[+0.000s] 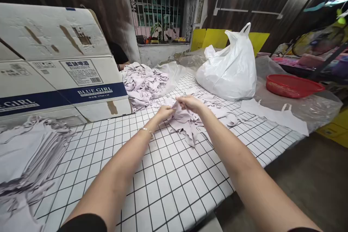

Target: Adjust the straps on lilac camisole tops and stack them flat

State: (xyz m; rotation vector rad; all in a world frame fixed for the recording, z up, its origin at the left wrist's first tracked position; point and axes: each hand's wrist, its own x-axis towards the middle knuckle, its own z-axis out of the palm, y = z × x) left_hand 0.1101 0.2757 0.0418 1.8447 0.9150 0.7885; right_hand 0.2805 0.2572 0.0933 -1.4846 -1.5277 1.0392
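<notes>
Both hands reach forward over the table and pinch a pale lilac piece of fabric (185, 119). My left hand (164, 113), with bracelets on its wrist, grips the fabric's upper left edge. Close beside it my right hand (190, 103) has its fingers closed on the same piece at the top. The fabric hangs down in loose folds towards the table. Around and behind the hands lie more scattered lilac pieces (227, 116). The exact shape of the held piece cannot be made out.
A lilac fabric heap (144, 81) lies at the back left, beside a cardboard box (62, 69). Stacked lilac garments (29, 152) fill the near left. A white plastic bag (230, 69), a red basin (293, 86) and a white flat piece (274, 116) occupy the right. Someone's arm (121, 66) shows behind the box.
</notes>
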